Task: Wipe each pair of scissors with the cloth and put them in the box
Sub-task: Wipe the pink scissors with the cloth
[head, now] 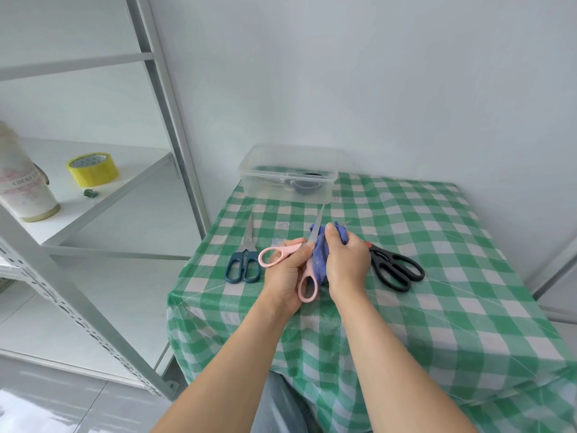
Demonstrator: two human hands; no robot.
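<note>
The left hand [285, 273] had its fingers curled round the handles of the pink scissors [309, 243] and held them above the bench [437, 245], with the closed blades pointing up and away toward the box [249, 179]. I think this grip was chosen so that the sharp point was turned away from the body and the whole blade stayed free for wiping. The right hand [346, 264] gripped the blue cloth [321, 257], bunched into a pad, and its thumb pressed the cloth against the lower part of the blade, near the pivot. The cloth lay between the skin and the metal, which probably protected the fingers from the edge. The clear box stood at the far side of the bench, near the wall, without a lid, and something dark lay inside; it looked like a pair of scissors with black handles, but I could not tell for sure. The dark teal scissors [245, 260] lay flat on the bench just left of the left hand, and the black scissors [396, 270] lay flat just right of the right hand, partly behind it. Both seemed to wait there within easy reach. On the shelf at the left stood a yellow tape roll [93, 170].
</note>
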